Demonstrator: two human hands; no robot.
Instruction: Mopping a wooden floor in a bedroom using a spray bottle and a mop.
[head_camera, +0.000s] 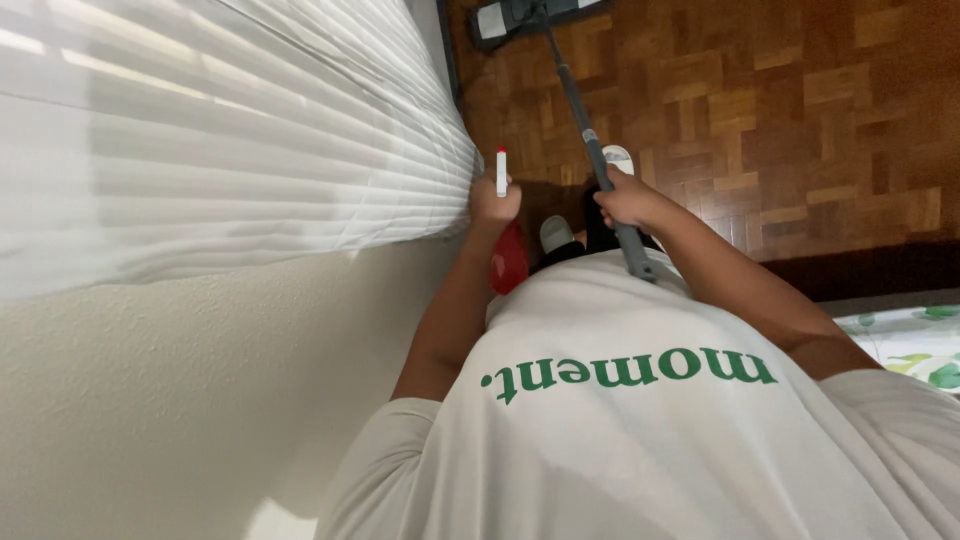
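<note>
My left hand (494, 203) is closed around a red spray bottle (509, 262) with a white nozzle that points away from me, close to the white blinds. My right hand (626, 200) grips the grey handle of a flat mop (583, 118). The handle runs forward and to the left down to the mop head (520, 14), which rests on the wooden floor beside the wall. The handle's near end lies against my white shirt (640, 430).
White blinds (250, 130) and a cream wall (150, 400) fill the left side. A parquet floor (800, 110) spreads ahead and to the right. My feet in white slippers (556, 232) stand below my hands. A leaf-patterned cloth (915, 345) sits at the right edge.
</note>
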